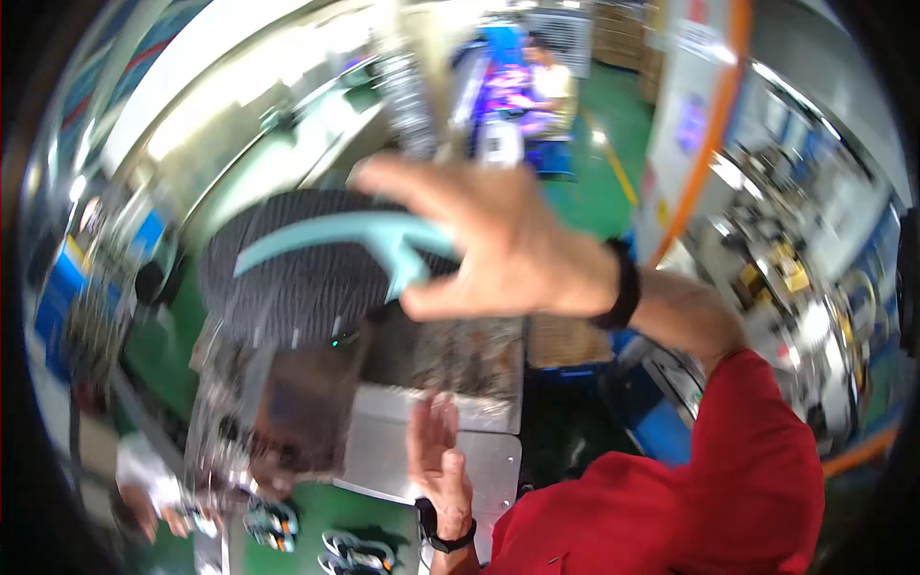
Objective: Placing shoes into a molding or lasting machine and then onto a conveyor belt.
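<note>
Close to the camera is a shoe [307,278] with its sole facing me: black, finely ribbed, with a light teal band that forks toward the right. My right hand [508,249] is wrapped across the right end of this shoe, thumb along the lower edge and fingers along the upper. Motion blurs the fingers, and the hand hides that end of the shoe. Lower down, my left hand [441,455] is held over a pale metal surface [383,441]. It is open with fingers stretched out, holding nothing, and stands apart from the shoe.
A brownish machine bed [455,359] lies beyond my left hand. Several finished-looking shoes [355,554] rest at the lower left, near another person's hand [175,522]. Further off, a person [548,86] sits by a purple-lit station. An orange-edged post [704,134] rises at the right.
</note>
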Tool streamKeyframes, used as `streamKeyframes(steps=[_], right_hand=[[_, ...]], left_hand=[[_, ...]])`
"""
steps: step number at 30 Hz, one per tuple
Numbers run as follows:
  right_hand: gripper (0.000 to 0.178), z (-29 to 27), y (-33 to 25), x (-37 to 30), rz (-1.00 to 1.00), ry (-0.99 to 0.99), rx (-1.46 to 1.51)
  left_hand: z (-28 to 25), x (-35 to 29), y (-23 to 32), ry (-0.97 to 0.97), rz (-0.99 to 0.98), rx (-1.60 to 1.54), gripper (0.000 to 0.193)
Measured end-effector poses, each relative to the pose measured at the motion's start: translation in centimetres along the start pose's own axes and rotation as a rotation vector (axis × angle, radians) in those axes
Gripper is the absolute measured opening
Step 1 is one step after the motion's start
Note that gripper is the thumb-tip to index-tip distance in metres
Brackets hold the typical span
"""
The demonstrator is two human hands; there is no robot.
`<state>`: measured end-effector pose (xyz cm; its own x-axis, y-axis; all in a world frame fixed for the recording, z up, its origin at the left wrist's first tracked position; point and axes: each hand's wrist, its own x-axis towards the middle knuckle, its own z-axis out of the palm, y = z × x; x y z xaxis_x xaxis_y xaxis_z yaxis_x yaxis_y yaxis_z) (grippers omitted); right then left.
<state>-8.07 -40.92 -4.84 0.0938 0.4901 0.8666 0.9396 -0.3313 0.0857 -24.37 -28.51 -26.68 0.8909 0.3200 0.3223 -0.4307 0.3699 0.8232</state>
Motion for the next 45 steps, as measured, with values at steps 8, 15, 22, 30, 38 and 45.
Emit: streamKeyframes(steps=[8,15,22,30,38,45], right_hand=[[0.045,-11.5,-6.2,-17.4,0.321,-0.039,-0.692],[0.065,-29.5,-10.1,-31.2,1.121,0.523,-0.004],[0.07,-39.2,-14.3,-46.7,1.416,0.842,0.282],[0.062,-50.3,-23.9,-58.8,1.521,1.411,-0.32],[0.061,-55.4,-28.7,-58.3,1.368,1.475,-0.791],[0.06,-57.1,-27.3,-55.8,1.503,1.433,-1.064]], left_hand=[[20.1,1.2,-3.9,-0.269,-0.108,-0.481,0.083],[30.0,-5.2,-10.2,-0.588,-0.652,-0.424,0.06],[42.5,-16.8,-15.9,-1.158,-0.716,0.04,0.045],[57.5,-28.9,-24.2,-1.452,-0.957,0.172,0.051],[72.8,-35.7,-44.3,-1.369,-0.392,0.699,0.067],[77.1,-35.9,-48.6,-1.292,-0.202,0.994,0.078]])
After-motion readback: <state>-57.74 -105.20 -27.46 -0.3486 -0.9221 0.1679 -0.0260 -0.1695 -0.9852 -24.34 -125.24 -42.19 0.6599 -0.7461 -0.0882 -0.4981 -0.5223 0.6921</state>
